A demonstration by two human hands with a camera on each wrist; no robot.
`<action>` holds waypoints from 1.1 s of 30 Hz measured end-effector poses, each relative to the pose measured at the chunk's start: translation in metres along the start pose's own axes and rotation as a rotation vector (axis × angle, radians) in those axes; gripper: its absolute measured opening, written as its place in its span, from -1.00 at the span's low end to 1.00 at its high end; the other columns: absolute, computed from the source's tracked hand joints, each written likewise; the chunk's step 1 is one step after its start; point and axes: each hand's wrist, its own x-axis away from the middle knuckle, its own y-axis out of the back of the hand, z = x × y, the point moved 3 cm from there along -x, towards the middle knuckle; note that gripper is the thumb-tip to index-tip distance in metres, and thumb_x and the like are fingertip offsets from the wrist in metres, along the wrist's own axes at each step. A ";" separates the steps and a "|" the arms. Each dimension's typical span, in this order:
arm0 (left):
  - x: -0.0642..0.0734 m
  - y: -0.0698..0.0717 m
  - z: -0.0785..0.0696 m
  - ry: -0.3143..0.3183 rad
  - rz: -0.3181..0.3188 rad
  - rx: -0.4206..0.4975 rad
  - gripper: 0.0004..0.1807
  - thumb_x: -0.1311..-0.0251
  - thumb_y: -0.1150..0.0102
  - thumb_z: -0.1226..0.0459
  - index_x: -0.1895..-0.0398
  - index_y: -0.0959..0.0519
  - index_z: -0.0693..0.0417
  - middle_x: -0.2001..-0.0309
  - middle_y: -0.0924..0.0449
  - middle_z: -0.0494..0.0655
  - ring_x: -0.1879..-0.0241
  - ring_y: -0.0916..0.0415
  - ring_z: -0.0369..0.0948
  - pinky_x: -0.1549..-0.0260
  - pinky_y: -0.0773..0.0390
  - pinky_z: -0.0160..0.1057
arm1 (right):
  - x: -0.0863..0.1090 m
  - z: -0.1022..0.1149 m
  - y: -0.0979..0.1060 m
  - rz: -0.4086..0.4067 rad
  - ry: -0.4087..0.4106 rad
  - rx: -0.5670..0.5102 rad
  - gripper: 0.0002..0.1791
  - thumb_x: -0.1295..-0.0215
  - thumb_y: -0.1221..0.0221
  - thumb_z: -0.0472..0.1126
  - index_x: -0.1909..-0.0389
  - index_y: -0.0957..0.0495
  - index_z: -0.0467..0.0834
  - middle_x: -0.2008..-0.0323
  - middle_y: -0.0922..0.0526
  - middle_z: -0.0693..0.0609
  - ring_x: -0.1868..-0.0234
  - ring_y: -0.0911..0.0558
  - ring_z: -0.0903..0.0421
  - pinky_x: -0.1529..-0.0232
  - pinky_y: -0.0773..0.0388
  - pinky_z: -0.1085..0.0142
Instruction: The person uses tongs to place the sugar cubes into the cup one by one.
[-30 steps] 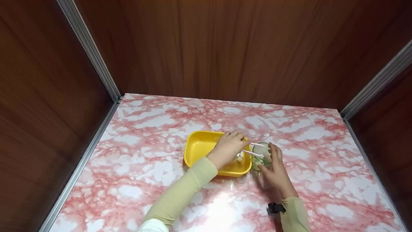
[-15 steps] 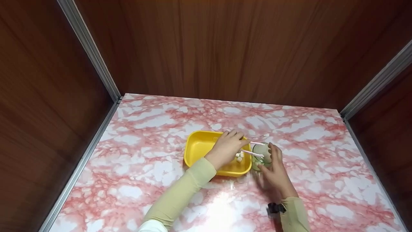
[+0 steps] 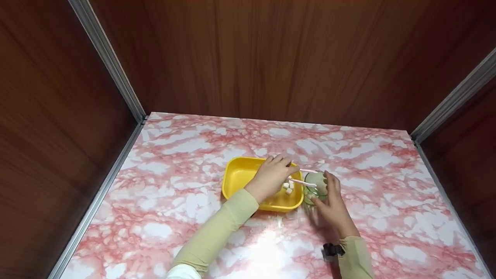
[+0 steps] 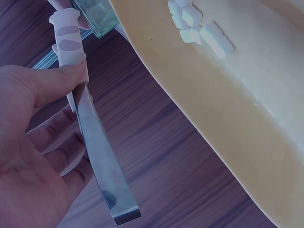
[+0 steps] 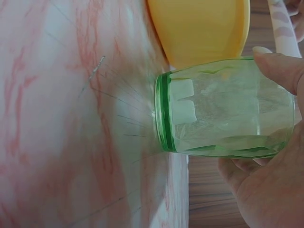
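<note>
My left hand [image 3: 270, 176] grips metal tongs [image 4: 104, 152] with pink-and-white tips, thumb against one arm and fingers around the other. The tong tips stand apart over the mouth of a green glass [image 5: 228, 104], with nothing visible between them. My right hand [image 3: 334, 209] holds this glass around its upper part, upright on the table. Two white cubes [image 5: 184, 111] lie at the bottom of the glass. Left of the glass is a yellow tray [image 3: 238, 178], partly covered by my left hand and forearm. Several white cubes [image 4: 191, 16] lie in its right end.
The table [image 3: 186, 143] has a red-and-white marbled top. Brown wood-look panels [image 3: 255, 58] enclose its back and sides, with metal strips [image 3: 108, 58] at the corners. The tray's right wall [image 3: 301, 193] stands close beside the glass.
My left hand has drifted slightly up and left with the tongs, showing more of the cubes in the tray. My right hand and the glass have stayed nearly still.
</note>
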 end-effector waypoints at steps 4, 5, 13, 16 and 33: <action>0.000 0.001 0.001 0.000 -0.012 -0.014 -0.49 -0.19 -0.25 0.30 -0.21 -0.50 -0.28 -0.14 -0.42 -0.17 -0.14 -0.31 -0.15 -0.16 -0.31 -0.08 | 0.001 0.002 0.000 0.008 -0.012 0.006 -0.05 -0.21 -0.27 -0.24 -0.50 0.10 0.06 -0.37 0.02 -0.12 -0.29 -0.17 -0.31 -0.16 -0.25 -0.19; 0.000 0.001 0.002 0.000 -0.013 -0.016 -0.49 -0.19 -0.25 0.30 -0.21 -0.50 -0.28 -0.12 -0.43 -0.17 -0.12 -0.31 -0.15 -0.15 -0.31 -0.09 | 0.001 0.002 0.001 0.010 -0.013 0.009 -0.05 -0.21 -0.27 -0.23 -0.50 0.11 0.06 -0.37 0.02 -0.13 -0.29 -0.17 -0.32 -0.17 -0.25 -0.19; 0.003 0.001 0.006 -0.004 -0.021 -0.015 -0.47 -0.15 -0.28 0.32 -0.20 -0.51 -0.29 -0.08 -0.43 -0.17 -0.06 -0.31 -0.15 -0.10 -0.32 -0.12 | 0.000 0.001 0.000 0.006 -0.010 0.027 -0.04 -0.20 -0.27 -0.25 -0.50 0.10 0.01 -0.36 0.00 -0.17 -0.27 -0.19 -0.33 -0.15 -0.25 -0.20; 0.004 0.001 0.008 -0.003 -0.032 -0.007 -0.46 -0.14 -0.29 0.32 -0.20 -0.51 -0.28 -0.09 -0.44 -0.17 -0.06 -0.31 -0.15 -0.13 -0.30 -0.11 | 0.000 0.000 0.000 0.003 -0.008 0.032 -0.03 -0.19 -0.28 -0.24 -0.50 0.10 0.01 -0.35 -0.01 -0.18 -0.26 -0.19 -0.33 -0.15 -0.26 -0.21; 0.011 0.000 0.015 0.037 -0.022 0.035 -0.47 -0.13 -0.31 0.29 -0.19 -0.51 -0.27 0.00 -0.42 -0.17 -0.06 -0.30 -0.16 -0.21 -0.24 -0.10 | 0.000 0.000 0.001 0.003 0.007 0.019 -0.04 -0.20 -0.29 -0.25 -0.50 0.10 -0.01 -0.38 0.04 -0.16 -0.27 -0.19 -0.36 -0.14 -0.28 -0.21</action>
